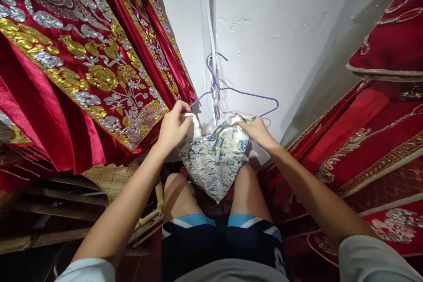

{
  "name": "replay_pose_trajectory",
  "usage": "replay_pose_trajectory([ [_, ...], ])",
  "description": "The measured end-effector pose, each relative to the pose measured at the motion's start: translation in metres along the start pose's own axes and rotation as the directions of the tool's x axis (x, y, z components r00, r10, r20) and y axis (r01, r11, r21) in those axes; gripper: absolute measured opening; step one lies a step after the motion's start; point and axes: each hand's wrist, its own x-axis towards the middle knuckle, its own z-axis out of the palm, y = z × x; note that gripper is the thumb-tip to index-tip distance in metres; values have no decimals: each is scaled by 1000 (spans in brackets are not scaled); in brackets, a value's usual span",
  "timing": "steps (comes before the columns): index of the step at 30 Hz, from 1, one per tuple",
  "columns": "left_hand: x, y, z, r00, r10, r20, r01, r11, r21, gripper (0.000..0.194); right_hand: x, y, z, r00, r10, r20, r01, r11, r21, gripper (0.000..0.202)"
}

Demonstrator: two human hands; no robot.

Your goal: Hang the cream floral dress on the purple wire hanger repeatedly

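Observation:
A light patterned top (pixel 214 163) with blue, green and yellow marks hangs between my two hands, its lower end coming to a point above my knees. My left hand (pixel 176 125) pinches its left upper edge beside the left arm of a purple wire hanger (pixel 244 92). On the other side, my right hand (pixel 259 131) grips the top's right upper edge close to the hanger's right end. The hanger's hook is near a white vertical strip on the wall. Part of the hanger's lower bar is hidden behind the cloth.
Red garments (pixel 109 66) with gold and silver sequins hang close on the left. More red embroidered clothes (pixel 373 141) hang on the right. A white wall (pixel 264 31) stands ahead, with a white cord (pixel 209 22) running down it. Bamboo-like furniture (pixel 59 224) is at lower left.

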Motion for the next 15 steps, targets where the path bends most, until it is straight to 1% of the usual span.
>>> replay_pose_trajectory([
  [1,4,0,3,999,12,-34,-12,1000,12,29,-3,0,-2,999,-6,-44,5,1000,-19,12],
  [2,7,-2,6,998,23,-61,-21,999,38,35,-5,0,-7,993,-23,-113,17,999,-49,24],
  [4,11,-6,9,995,43,-84,-36,995,89,38,-4,1,-20,958,-84,-273,49,990,-132,63],
  [5,13,-8,9,995,52,-81,-44,994,104,36,-1,2,-29,939,-119,-323,64,983,-175,78],
  [6,13,-9,8,995,61,-78,-52,992,111,35,3,2,-38,929,-147,-339,77,974,-211,85],
  [7,14,-9,7,994,69,-80,-60,992,115,33,7,2,-47,933,-161,-321,86,968,-235,85],
  [8,15,-8,5,994,77,-83,-67,990,123,32,11,1,-56,947,-162,-277,93,965,-246,77],
  [10,17,-7,-3,992,67,-102,-49,984,171,29,17,-4,-72,976,-143,-166,98,963,-251,48],
  [11,18,-7,-8,992,43,-120,-17,978,206,27,18,-8,-80,985,-127,-115,95,963,-252,32],
  [12,19,-9,-13,990,6,-143,28,971,236,26,18,-13,-87,992,-108,-71,87,965,-247,20],
  [13,20,-13,-19,985,-38,-166,80,964,253,28,17,-19,-92,996,-84,-26,76,970,-230,17],
  [15,20,-22,-29,974,-127,-188,172,955,241,34,14,-30,-99,996,-4,91,16,992,-123,27],
])
